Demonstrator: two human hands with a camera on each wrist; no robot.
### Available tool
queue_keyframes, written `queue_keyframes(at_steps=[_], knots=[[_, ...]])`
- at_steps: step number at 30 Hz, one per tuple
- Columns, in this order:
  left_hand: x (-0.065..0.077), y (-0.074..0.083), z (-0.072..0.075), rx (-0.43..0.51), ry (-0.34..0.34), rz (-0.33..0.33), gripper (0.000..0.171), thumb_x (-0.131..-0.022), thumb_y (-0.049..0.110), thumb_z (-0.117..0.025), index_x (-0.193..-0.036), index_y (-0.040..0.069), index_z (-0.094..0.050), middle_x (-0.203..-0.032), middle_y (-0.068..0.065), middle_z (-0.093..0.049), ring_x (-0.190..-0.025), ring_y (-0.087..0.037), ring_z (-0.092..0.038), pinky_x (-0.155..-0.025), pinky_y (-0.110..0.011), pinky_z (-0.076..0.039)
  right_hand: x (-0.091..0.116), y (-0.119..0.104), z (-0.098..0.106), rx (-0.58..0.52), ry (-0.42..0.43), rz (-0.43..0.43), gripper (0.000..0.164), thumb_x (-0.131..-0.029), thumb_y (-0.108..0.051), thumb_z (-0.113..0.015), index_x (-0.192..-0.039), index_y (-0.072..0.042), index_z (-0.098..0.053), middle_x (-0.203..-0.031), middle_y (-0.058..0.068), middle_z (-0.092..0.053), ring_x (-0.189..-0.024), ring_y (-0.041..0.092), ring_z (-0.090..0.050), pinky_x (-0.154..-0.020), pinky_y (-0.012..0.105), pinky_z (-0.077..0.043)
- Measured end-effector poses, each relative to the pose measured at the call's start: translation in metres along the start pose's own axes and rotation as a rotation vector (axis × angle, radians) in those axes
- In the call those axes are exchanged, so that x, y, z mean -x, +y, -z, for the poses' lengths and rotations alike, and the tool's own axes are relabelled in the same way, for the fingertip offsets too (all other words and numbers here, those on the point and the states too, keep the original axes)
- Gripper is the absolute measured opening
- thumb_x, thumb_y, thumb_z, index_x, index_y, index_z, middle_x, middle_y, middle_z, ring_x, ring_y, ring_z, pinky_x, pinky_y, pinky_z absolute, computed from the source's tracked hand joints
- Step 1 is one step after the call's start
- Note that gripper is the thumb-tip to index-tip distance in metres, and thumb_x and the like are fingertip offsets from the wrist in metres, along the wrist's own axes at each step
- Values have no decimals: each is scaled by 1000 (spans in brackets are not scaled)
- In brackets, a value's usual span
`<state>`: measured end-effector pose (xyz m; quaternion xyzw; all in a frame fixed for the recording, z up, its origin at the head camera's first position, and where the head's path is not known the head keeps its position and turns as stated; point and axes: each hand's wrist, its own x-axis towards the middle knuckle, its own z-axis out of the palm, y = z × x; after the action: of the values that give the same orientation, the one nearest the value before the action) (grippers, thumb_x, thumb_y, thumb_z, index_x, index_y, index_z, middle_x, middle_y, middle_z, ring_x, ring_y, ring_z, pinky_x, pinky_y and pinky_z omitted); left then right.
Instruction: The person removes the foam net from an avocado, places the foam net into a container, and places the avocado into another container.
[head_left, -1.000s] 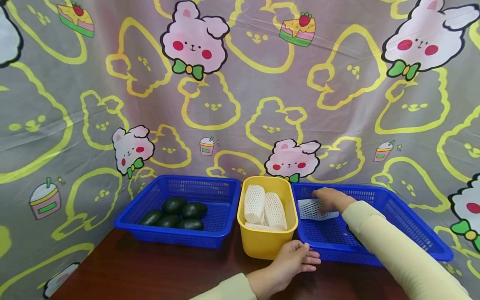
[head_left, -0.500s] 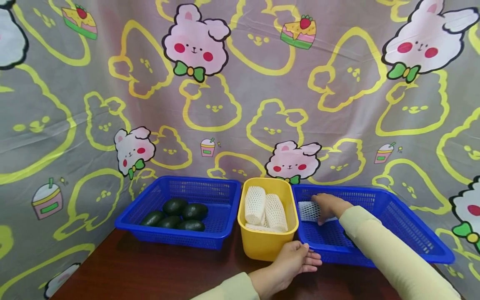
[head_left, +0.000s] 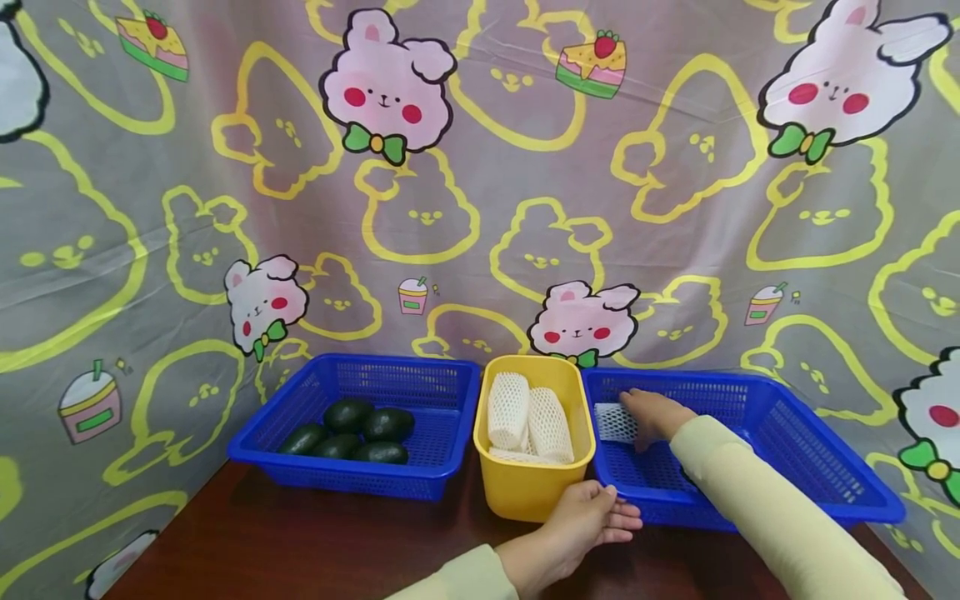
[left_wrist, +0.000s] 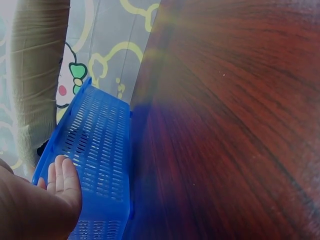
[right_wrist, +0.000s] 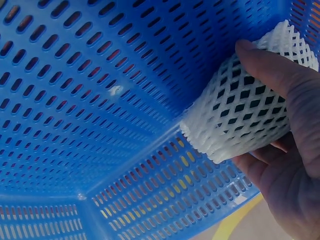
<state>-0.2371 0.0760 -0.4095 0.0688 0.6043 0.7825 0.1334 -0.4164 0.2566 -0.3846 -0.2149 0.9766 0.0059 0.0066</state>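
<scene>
In the right basket, my right hand grips a white foam net sleeve, thumb on one side and fingers curled under the other. Something dark green shows through its mesh, looking like an avocado. The sleeve lies low at the basket's left end, partly covered by the hand. My left hand, palm turned up and fingers fairly straight, is at the front left corner of the right blue basket, beside the yellow bin. From the left wrist, the fingers appear in front of the basket's slotted wall.
Several white foam net sleeves fill the yellow bin between the two baskets. Several bare dark green avocados lie in the left blue basket. All containers stand on a dark red-brown table, with a patterned curtain behind.
My right hand has shifted slightly toward the front and wrapped further over the sleeve, hiding its right end. The left hand stays in place.
</scene>
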Motion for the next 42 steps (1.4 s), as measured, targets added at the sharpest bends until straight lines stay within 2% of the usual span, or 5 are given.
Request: queue_keyframes(at_steps=[9, 16, 20, 34, 42], knots=[[0, 1, 1, -1, -6, -6, 21, -102, 6, -41, -93, -4, -57, -88, -19, -69, -84, -33, -70, -73, -41, -57, 2, -3, 2, 40, 21, 37, 64, -59, -1, -89, -114, 8, -57, -102, 22, -61, -95, 40, -61, -88, 52, -48], [1, 2, 1, -5, -13, 2, 22, -103, 7, -41, -94, -5, -57, -88, -19, -69, -85, -33, -70, -74, -42, -56, 0, -4, 7, 78, -5, 46, 61, -61, -2, -88, -113, 5, -58, -107, 21, -62, -99, 40, -60, -91, 53, -46], [1, 2, 1, -5, -18, 3, 22, -103, 7, -41, -95, -6, -57, -89, -20, -69, -85, -33, -70, -74, -42, -56, -1, -3, 13, 95, -11, 41, 66, -60, -4, -90, -117, 5, -57, -110, 22, -61, -103, 40, -59, -93, 52, -45], [-1, 0, 3, -7, -29, 7, 23, -103, 7, -41, -94, -5, -58, -90, -20, -69, -86, -33, -70, -74, -41, -56, 1, 2, 34, 104, -8, 68, 60, -58, -4, -90, -107, -2, -57, -100, 14, -61, -96, 36, -60, -89, 51, -47], [0, 1, 4, -5, -37, 11, 23, -103, 7, -41, -94, -5, -58, -90, -21, -69, -86, -34, -69, -74, -42, -56, 6, -9, 58, 124, -25, 95, 55, -58, -6, -89, -102, -3, -56, -95, 11, -60, -89, 32, -61, -85, 49, -49]])
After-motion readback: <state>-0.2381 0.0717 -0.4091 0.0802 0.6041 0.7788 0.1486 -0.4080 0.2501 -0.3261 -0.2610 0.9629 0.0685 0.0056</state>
